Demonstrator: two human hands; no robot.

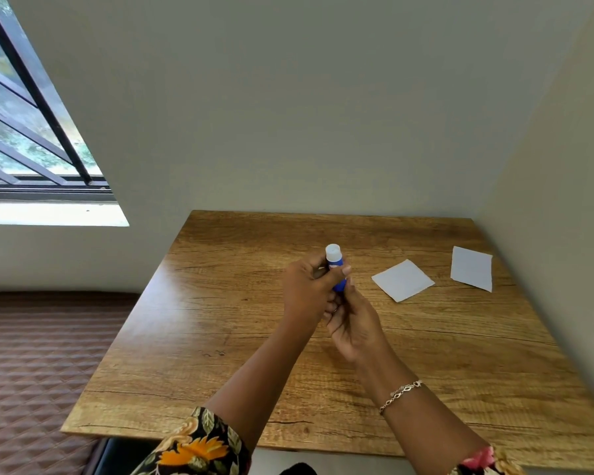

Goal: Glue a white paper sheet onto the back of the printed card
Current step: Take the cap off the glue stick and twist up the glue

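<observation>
Centre frame: left hand [306, 291] grips the blue cylindrical glue stick with white cap [334, 258] around its body. Right hand [352, 325] holds its lower end. On the brown wooden table [240, 337], right of centre, the white square paper piece [403, 280] and white rectangular paper piece [471, 268] lie flat and apart. Cannot tell which is the card.

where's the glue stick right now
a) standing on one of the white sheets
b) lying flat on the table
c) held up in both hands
c: the left hand grips the glue stick round its body and the right hand holds its lower end, lifted clear of the table.
</observation>
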